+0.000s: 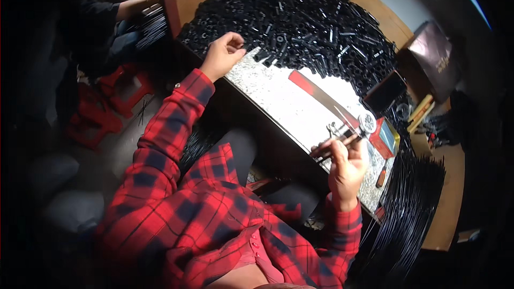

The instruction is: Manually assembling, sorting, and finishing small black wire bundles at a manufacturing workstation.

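1. Toward four o'clock from the middle of my view, the right hand [349, 170] pinched a dial caliper [366, 123] between thumb and fingers. Its round dial sat at three o'clock, over the worktop; I judged that this grip left the dial facing up for reading. Glare and blur kept me from telling whether anything was gripped in it.
2. At eleven o'clock, the left hand [219, 59] was loosely curled, thumb near the fingers, beside the edge of a heap of black tubes [300, 16]. I could not tell whether it held anything. The heap probably lay there to be within easy reach.
3. From eleven round to two o'clock, those short tubes looked smooth and glossy, many showing round hollow ends. A wooden board [399, 15] behind them seemed to serve as a backstop.
4. Near the centre, the speckled pale worktop [262, 85] glared under strong light, with a long, flat strip, red at one end [303, 82], lying across it.
5. Toward four o'clock, beyond the right hand, I saw thin, straight black rods [415, 203] bunched like bristles, and an orange-handled tool [381, 177] on the worktop.
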Demonstrator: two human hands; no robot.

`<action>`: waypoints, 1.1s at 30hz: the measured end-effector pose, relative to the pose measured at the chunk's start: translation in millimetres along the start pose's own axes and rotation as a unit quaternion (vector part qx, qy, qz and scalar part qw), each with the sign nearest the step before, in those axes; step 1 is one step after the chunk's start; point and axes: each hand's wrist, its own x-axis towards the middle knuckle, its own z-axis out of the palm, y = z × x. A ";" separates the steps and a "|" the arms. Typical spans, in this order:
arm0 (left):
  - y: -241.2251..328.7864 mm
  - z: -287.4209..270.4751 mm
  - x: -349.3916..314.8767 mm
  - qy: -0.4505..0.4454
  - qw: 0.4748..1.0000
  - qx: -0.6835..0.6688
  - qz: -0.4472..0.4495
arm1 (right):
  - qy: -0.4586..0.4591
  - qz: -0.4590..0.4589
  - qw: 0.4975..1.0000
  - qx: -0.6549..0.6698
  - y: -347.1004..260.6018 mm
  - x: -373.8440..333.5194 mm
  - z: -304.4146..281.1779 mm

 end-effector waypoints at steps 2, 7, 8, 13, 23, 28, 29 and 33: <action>44.7 12.9 -5.7 -0.084 0.984 -0.157 -0.023 | -0.043 0.016 0.996 0.082 4.6 9.1 4.2; 109.3 56.9 -29.7 -0.264 0.839 -0.472 -0.063 | -0.046 0.046 0.994 0.092 12.2 19.1 10.8; 114.4 62.5 -34.7 -0.274 0.836 -0.471 -0.065 | -0.063 0.056 0.991 0.105 13.3 19.0 12.7; 127.8 83.0 -47.6 -0.319 0.788 -0.519 -0.095 | -0.093 0.067 0.987 0.109 16.5 16.4 10.5; 146.0 91.1 -55.1 -0.310 0.807 -0.495 -0.087 | -0.069 0.051 0.991 0.106 18.7 19.8 0.6; 143.9 90.8 -54.4 -0.317 0.811 -0.487 -0.067 | -0.062 0.050 0.992 0.094 17.1 17.9 -0.3; 144.3 90.2 -54.6 -0.318 0.813 -0.483 -0.063 | -0.059 0.050 0.993 0.092 16.7 17.7 -0.3; 145.8 87.7 -56.2 -0.326 0.824 -0.460 -0.051 | -0.065 0.042 0.994 0.080 15.2 18.9 -1.9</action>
